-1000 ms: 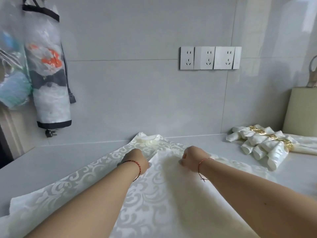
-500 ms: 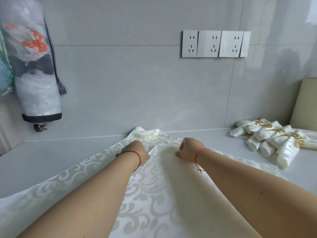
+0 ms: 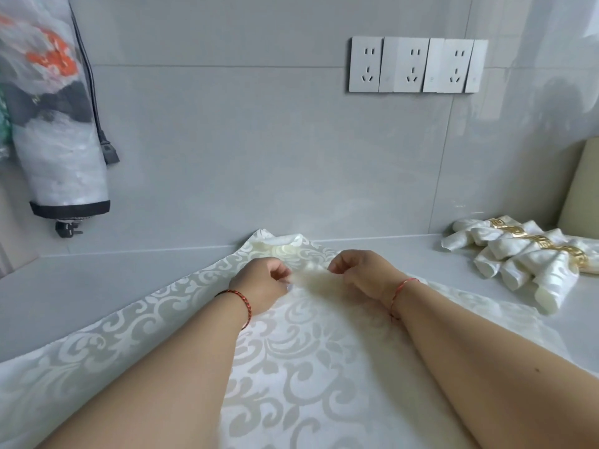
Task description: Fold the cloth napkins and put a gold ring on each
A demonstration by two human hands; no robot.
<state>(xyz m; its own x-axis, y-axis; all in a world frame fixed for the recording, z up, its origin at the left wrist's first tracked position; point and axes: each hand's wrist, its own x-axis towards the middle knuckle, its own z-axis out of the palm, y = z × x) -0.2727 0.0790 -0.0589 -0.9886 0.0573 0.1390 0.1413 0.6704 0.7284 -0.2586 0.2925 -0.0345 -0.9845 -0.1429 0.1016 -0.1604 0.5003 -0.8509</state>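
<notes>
Head view, single camera. Cloth napkin (image 3: 291, 361): one, large, cream-white damask with a glossy woven scroll pattern, spread flat over the grey countertop (image 3: 81, 286); its far corner lies at the foot of the wall, and a folded-over layer runs up the middle between the forearms. Left hand (image 3: 261, 285): fingers curled, pinching the napkin's folded edge at its near side. Right hand (image 3: 363, 273): fingers likewise curled, pinching the same edge just across from the left; the cloth between the two hands is blurred. Wrist cords: two, one per wrist, thin braided red string.

Finished napkins (image 3: 522, 257): a heap at the right end of the countertop, well apart from the hands, rolled into soft tapered tubes of the same cream fabric; roughly six or seven rolls, exact count unclear where they overlap. Gold rings (image 3: 538, 243): metallic bands with a pierced key-pattern, circling the rolls in a diagonal row; number cannot be told.

Wall: large smooth pale-grey tiles, glossy. Socket plates (image 3: 416, 64): three white rectangular outlets in a row, with narrow switch panels between. Hanging bag (image 3: 55, 118): one, cylindrical, translucent plastic with black trim, stuffed with crumpled white and orange material, at upper left. Cream panel (image 3: 580, 189): one, matte, at right edge.
</notes>
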